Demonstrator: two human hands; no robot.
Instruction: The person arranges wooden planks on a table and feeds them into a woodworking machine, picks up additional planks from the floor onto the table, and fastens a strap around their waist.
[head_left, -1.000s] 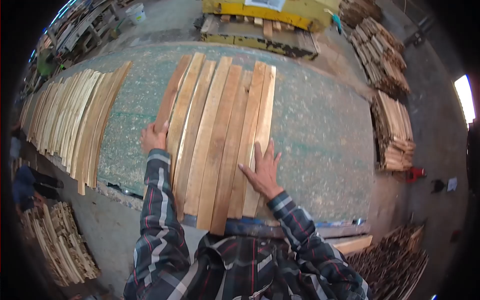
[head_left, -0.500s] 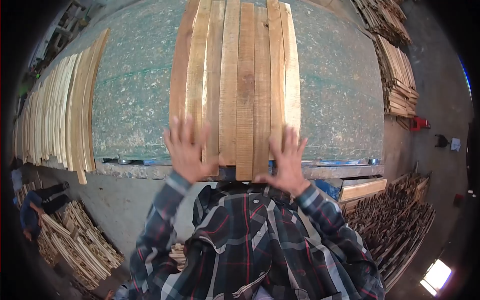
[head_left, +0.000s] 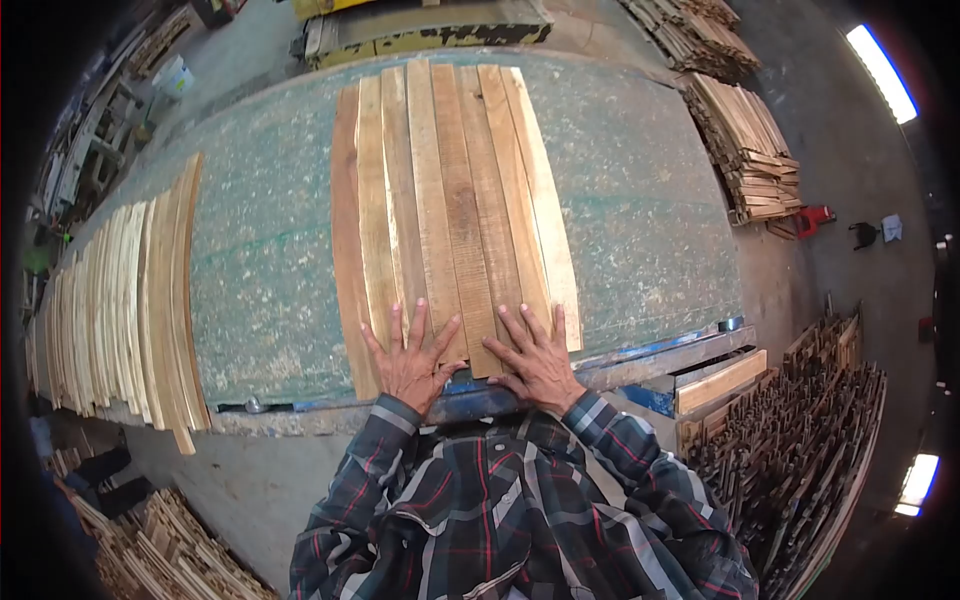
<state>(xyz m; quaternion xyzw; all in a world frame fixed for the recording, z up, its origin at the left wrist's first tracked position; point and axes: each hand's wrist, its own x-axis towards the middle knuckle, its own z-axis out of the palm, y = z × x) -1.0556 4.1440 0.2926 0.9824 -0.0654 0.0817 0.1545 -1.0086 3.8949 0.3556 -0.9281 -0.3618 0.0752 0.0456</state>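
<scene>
Several long wooden boards (head_left: pixel 440 200) lie side by side across a green, paint-speckled table (head_left: pixel 265 240), their near ends close to its front edge. My left hand (head_left: pixel 410 370) rests flat with spread fingers on the near ends of the left and middle boards. On the right part of the row lies my right hand (head_left: pixel 535 360), palm down, its fingers also spread. Both thumbs point inward near the ends of the middle boards. Neither hand grips anything.
A row of narrow wood strips (head_left: pixel 120 300) covers the table's left end. Stacked boards (head_left: pixel 740 145) stand beyond the right edge. Bundled wood (head_left: pixel 790 440) sits at lower right, more wood pieces (head_left: pixel 180 545) at lower left. Behind the table is a yellow-edged platform (head_left: pixel 425 35).
Both hands have come down onto the boards and moved closer together. The head view has shifted, showing more of the table's far side. The near ends of the boards look more even.
</scene>
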